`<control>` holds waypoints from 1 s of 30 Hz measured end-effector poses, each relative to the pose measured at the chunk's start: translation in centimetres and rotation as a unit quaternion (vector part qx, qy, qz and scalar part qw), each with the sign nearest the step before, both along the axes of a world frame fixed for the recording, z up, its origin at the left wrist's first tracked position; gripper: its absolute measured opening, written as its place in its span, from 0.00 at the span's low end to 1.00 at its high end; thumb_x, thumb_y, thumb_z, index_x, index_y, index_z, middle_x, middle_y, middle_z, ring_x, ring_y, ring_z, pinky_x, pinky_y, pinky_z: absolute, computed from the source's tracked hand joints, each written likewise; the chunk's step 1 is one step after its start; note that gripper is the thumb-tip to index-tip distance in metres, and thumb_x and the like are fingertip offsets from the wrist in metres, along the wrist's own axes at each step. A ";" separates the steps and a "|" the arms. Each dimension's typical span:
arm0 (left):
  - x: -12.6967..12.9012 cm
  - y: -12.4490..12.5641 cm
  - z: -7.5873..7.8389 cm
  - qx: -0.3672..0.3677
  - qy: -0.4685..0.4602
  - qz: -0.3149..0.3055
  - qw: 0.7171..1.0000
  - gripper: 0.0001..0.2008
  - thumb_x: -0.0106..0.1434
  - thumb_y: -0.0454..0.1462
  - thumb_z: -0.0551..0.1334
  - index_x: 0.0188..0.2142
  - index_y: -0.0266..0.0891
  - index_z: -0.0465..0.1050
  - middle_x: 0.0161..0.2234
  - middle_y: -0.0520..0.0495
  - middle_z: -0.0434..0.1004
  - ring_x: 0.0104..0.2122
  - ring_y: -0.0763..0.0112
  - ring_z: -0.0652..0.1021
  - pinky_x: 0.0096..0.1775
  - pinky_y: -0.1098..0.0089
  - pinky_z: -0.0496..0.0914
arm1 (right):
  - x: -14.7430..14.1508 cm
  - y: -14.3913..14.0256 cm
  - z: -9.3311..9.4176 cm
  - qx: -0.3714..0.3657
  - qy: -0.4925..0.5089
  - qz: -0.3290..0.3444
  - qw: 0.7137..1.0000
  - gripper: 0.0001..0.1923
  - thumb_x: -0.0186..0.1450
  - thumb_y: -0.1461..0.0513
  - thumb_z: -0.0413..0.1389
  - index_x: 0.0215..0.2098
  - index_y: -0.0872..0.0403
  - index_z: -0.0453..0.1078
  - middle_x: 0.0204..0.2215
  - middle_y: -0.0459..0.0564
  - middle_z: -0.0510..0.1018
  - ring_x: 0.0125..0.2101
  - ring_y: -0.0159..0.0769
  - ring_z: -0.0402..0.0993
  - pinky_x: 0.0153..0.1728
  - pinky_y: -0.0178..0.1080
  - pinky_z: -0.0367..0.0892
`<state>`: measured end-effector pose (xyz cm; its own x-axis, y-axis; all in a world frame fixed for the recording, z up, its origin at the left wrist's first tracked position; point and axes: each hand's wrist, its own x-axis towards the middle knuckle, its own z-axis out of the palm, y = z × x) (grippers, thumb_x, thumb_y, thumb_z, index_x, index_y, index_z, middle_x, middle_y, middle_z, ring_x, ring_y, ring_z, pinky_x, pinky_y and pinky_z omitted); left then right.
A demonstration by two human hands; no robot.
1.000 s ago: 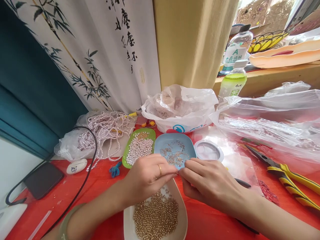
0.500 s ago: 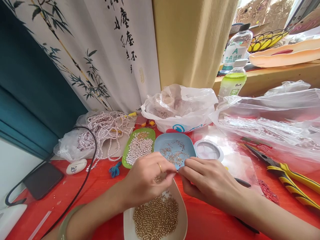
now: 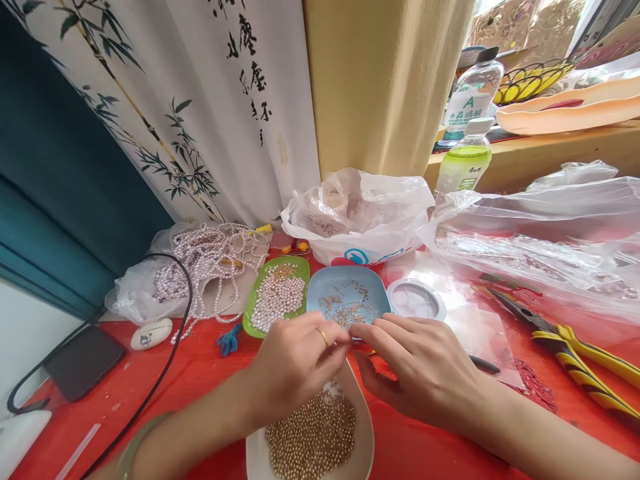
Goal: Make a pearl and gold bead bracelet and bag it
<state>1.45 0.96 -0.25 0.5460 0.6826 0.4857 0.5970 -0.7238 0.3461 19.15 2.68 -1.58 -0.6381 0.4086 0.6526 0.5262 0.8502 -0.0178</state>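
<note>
While both hands meet over red surface (image 3: pixel 200 373) | white dish (image 3: pixel 367 427) of gold beads near, below them | left hand (image 3: pixel 295 363), right hand (image 3: pixel 425 367) grips pinched, contents too small to tell | risk: slip scatters beads

We note a white oval dish (image 3: pixel 361 445) of small gold beads (image 3: pixel 313 440) at the near centre of the desk. A blue dish (image 3: pixel 349 292) behind it holds thin gold pins (image 3: pixel 345 308), lying loose and scattered.
</note>
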 end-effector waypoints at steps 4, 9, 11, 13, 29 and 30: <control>0.1 -0.1 -0.2 0.021 0.027 0.002 0.999 0.09 0.62 0.32 0.50 0.31 0.33 0.68 0.22 0.48 0.70 0.23 0.73 0.69 0.24 0.72 0.65 | 0.2 0.0 -0.1 0.011 -0.002 -0.006 1.000 0.11 0.60 0.68 0.46 0.25 0.57 0.68 0.14 0.44 0.68 0.16 0.30 0.62 0.16 0.34 0.51; 0.0 -0.3 -0.5 0.023 0.058 0.025 0.998 0.10 0.62 0.31 0.48 0.31 0.34 0.67 0.22 0.47 0.68 0.22 0.71 0.69 0.24 0.71 0.65 | 0.1 -0.2 -0.1 0.041 0.003 -0.015 0.999 0.13 0.59 0.68 0.47 0.18 0.55 0.65 0.12 0.42 0.64 0.14 0.29 0.56 0.15 0.35 0.48; -0.1 -0.4 -0.5 0.028 0.071 0.025 0.997 0.10 0.62 0.30 0.48 0.31 0.34 0.67 0.22 0.47 0.67 0.22 0.71 0.68 0.23 0.71 0.64 | 0.1 -0.3 0.0 0.048 0.009 -0.020 0.999 0.12 0.58 0.68 0.47 0.18 0.55 0.65 0.11 0.42 0.63 0.14 0.29 0.56 0.16 0.34 0.47; -0.1 -0.4 -0.5 0.034 0.080 0.024 0.996 0.10 0.61 0.29 0.47 0.32 0.33 0.67 0.21 0.47 0.66 0.21 0.71 0.68 0.23 0.71 0.64 | 0.1 -0.3 0.0 0.049 0.010 -0.025 0.998 0.12 0.58 0.68 0.47 0.17 0.55 0.64 0.11 0.42 0.63 0.14 0.28 0.55 0.16 0.34 0.48; 0.1 -0.5 0.8 -0.139 -0.002 0.033 0.990 0.07 0.59 0.30 0.51 0.30 0.36 0.68 0.24 0.49 0.68 0.25 0.72 0.69 0.28 0.70 0.65 | 0.4 0.0 -0.1 0.022 -0.019 0.019 0.999 0.15 0.61 0.68 0.43 0.20 0.56 0.65 0.13 0.43 0.64 0.15 0.29 0.54 0.16 0.34 0.48; 0.2 -0.5 1.0 -0.196 -0.029 0.044 0.979 0.06 0.58 0.31 0.53 0.30 0.37 0.68 0.25 0.49 0.69 0.26 0.72 0.70 0.30 0.70 0.65 | 0.5 0.1 -0.1 0.013 -0.026 0.030 0.999 0.15 0.62 0.68 0.43 0.21 0.56 0.65 0.13 0.43 0.64 0.15 0.29 0.54 0.16 0.33 0.49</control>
<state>1.61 0.48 0.80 0.4556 0.8662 0.2053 0.6217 -0.4747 0.6230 19.67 2.75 -1.64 -0.6934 0.3527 0.6284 0.4746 0.8797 0.0299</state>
